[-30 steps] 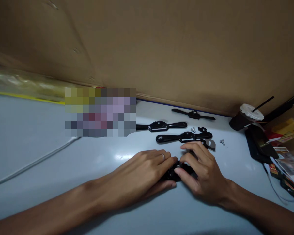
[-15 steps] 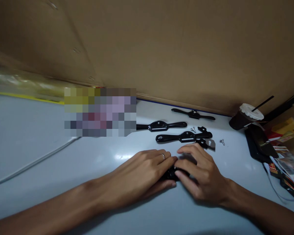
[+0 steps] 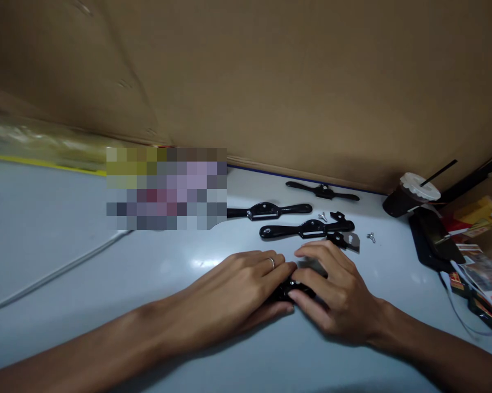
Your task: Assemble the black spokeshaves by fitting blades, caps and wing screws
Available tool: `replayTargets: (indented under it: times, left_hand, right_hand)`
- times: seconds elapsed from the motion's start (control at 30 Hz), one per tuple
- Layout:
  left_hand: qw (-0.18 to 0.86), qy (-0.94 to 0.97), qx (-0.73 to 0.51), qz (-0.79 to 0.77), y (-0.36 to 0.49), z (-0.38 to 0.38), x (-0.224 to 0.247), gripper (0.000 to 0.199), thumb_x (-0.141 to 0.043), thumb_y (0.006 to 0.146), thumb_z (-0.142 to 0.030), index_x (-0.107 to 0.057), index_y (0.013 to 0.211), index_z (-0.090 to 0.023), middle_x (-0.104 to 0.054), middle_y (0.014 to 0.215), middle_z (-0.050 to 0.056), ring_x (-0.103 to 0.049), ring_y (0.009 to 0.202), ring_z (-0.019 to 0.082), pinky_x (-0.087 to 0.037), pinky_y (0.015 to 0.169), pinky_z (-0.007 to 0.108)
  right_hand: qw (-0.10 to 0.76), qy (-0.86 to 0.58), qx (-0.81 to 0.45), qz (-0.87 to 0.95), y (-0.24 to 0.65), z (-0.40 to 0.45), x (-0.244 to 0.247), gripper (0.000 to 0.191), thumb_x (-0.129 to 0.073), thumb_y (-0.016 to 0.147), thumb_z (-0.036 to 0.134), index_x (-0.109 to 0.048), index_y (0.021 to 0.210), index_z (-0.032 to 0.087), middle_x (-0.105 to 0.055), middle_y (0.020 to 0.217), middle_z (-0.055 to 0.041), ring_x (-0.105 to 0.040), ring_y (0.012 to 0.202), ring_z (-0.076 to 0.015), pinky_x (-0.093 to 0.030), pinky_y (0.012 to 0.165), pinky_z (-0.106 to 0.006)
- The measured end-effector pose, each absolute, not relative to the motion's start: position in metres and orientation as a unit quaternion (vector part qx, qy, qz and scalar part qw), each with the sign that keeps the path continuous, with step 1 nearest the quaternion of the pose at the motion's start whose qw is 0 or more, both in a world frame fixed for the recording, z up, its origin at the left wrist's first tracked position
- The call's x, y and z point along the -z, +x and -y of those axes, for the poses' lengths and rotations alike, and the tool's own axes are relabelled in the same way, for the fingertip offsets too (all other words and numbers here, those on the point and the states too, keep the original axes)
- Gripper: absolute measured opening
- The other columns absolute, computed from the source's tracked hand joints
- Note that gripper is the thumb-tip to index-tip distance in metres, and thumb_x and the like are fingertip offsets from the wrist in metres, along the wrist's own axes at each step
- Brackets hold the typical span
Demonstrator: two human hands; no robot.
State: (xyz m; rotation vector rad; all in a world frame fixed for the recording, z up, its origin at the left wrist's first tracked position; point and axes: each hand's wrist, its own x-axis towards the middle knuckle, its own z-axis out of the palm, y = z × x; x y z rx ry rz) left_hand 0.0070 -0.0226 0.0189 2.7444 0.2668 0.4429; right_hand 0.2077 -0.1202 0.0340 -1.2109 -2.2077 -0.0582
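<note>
A black metal tool [image 3: 286,288] lies low over the table, mostly hidden under both hands. My left hand [image 3: 252,281], with a ring on one finger, is closed over its left part. The fingers of my right hand [image 3: 331,292] are bent round its middle, thumb at the near side. Just beyond lie two black spokeshave bodies [image 3: 311,229], [image 3: 264,210], and a third one [image 3: 323,191] is farther back. Black cap pieces [image 3: 339,217] and a grey blade [image 3: 353,242] rest beside the nearer body, with small silver wing screws [image 3: 322,216], [image 3: 371,237] close by.
A lidded cup with a straw [image 3: 412,195] stands at the back right. Near it are a black phone-like device [image 3: 436,240], a white cable [image 3: 454,311] and packets. Another white cable [image 3: 61,269] crosses the left side. A cardboard wall [image 3: 270,82] rises behind the table.
My right thumb and fingertips have shifted slightly to the left on the black tool, and a little more of its middle shows. My left hand holds nearly the same pose.
</note>
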Motion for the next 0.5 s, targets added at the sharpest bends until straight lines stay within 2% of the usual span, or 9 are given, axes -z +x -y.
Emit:
replayTargets:
  times: [0.17, 0.37, 0.5]
  left_hand:
    - [0.18, 0.968, -0.149, -0.086, 0.007, 0.0222, -0.0183, 0.021, -0.051, 0.105, -0.038, -0.057, 0.103, -0.018, -0.064, 0.087, 0.002, -0.059, 0.071, 0.019, -0.042, 0.063, 0.031]
    - [0.172, 0.968, -0.156, -0.091, 0.0063, 0.024, -0.0219, 0.02, -0.051, 0.104, -0.036, -0.056, 0.095, -0.019, -0.062, 0.083, 0.001, -0.056, 0.067, 0.018, -0.039, 0.061, 0.031]
    - [0.172, 0.971, -0.141, -0.093, 0.0069, 0.0241, -0.0244, 0.017, -0.056, 0.102, -0.035, -0.057, 0.102, -0.018, -0.062, 0.084, 0.001, -0.057, 0.069, 0.018, -0.04, 0.062, 0.03]
  right_hand:
    - [0.325, -0.413, -0.003, 0.85, 0.2082, 0.119, -0.0367, 0.016, -0.058, 0.094, 0.021, -0.073, 0.09, 0.015, -0.065, 0.107, -0.0152, -0.06, 0.106, -0.0261, -0.057, 0.088, -0.046]
    - [0.337, -0.454, 0.008, 0.825, 0.2085, 0.1206, -0.0333, 0.014, -0.058, 0.096, 0.018, -0.072, 0.096, 0.017, -0.064, 0.109, -0.0123, -0.059, 0.098, -0.0232, -0.055, 0.083, -0.041]
    - [0.319, -0.467, 0.034, 0.824, 0.207, 0.1224, -0.0312, 0.019, -0.057, 0.095, 0.013, -0.073, 0.087, 0.016, -0.06, 0.089, -0.0075, -0.049, 0.08, -0.0196, -0.045, 0.07, -0.035]
